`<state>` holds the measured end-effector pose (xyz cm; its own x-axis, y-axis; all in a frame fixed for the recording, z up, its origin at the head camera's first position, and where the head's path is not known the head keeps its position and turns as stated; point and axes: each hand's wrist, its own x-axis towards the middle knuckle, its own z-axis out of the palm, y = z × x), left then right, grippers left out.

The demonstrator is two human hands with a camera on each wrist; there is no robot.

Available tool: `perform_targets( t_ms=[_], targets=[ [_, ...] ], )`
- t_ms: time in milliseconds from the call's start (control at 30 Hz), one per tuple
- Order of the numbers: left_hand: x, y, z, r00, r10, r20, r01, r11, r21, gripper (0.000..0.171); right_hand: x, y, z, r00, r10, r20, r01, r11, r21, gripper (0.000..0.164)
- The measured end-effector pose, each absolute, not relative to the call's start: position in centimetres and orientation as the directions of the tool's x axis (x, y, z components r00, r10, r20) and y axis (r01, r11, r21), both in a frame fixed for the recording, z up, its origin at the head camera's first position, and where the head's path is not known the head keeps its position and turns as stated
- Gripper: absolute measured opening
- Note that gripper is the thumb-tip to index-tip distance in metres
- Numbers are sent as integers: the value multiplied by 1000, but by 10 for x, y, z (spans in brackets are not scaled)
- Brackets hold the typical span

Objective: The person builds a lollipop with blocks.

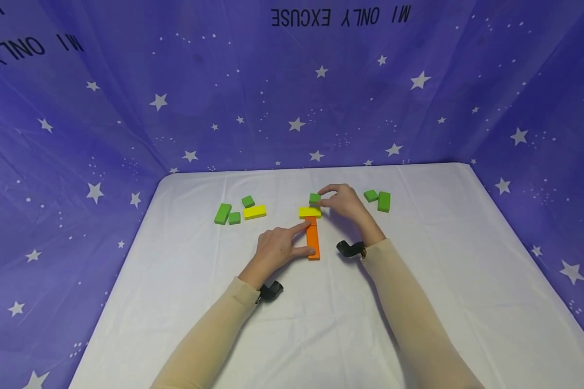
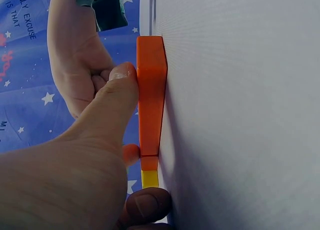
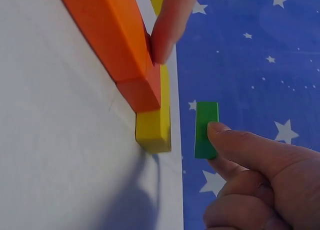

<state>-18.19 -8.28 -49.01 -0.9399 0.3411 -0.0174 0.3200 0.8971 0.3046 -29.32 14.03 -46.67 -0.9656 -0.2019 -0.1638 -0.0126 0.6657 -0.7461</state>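
Observation:
My right hand (image 1: 344, 202) pinches a small green block (image 3: 201, 120) between thumb and fingers, lifted off the table just beyond a yellow block (image 1: 304, 213). That yellow block lies crosswise at the far end of a short orange block (image 1: 313, 220), which joins a long orange block (image 1: 313, 242) in line. With the thumb near the long block's near end and the index finger on the short one, my left hand (image 1: 276, 247) presses on the orange blocks from above. In the left wrist view, the thumb (image 2: 122, 84) rests along the orange top face.
On the left lie a long green block (image 1: 223, 214), two small green blocks (image 1: 234, 218) and a second yellow block (image 1: 255, 212). Toward the right are another small green block (image 1: 371, 195) and a long green block (image 1: 384, 201). A purple starry cloth (image 1: 292, 97) hangs behind the white table (image 1: 311, 335).

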Motion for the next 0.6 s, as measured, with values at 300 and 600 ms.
perform_targets(
  t_ms=[300,600],
  targets=[
    [-182,-83,-490,-939,343,-14,323,897,303,82,-296,123,-471,-968,-209,-136,-39,667,-744,39],
    [-182,-83,-491,-940,341,-14,322,900,294,83,-299,112,-476,-968,-215,-130,-50,673,-738,37]
  ],
)
